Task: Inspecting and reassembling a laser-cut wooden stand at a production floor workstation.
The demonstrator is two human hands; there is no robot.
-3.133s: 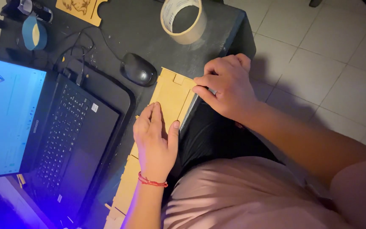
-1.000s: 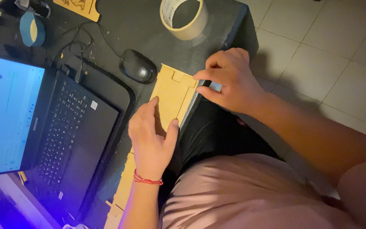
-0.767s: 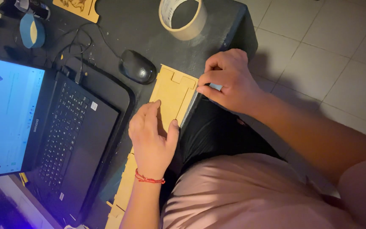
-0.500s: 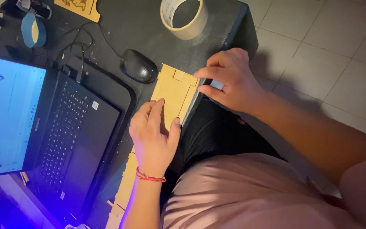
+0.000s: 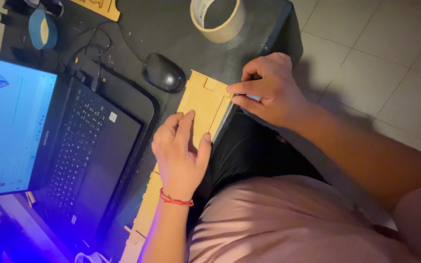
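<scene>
A thin pale wooden panel [image 5: 205, 95] with notched edges lies at the near edge of the dark table [image 5: 171, 29]. My left hand [image 5: 179, 156] presses down on its near half, fingers on top and the thumb hooked over the panel's right edge. My right hand [image 5: 269, 90] pinches the panel's far right edge between thumb and forefinger. A small pale bit shows under those fingers; I cannot tell what it is. A red thread bracelet circles my left wrist.
A black mouse [image 5: 163, 73] sits just left of the panel. An open laptop [image 5: 88, 141] with a lit screen fills the left. A beige tape roll [image 5: 218, 17] and a blue tape roll [image 5: 42, 29] stand at the back. More wooden strips [image 5: 144, 214] lie under my left forearm.
My right hand has crept a little further along the panel's right edge. My left hand has stayed pressed on the panel, shifting only slightly.
</scene>
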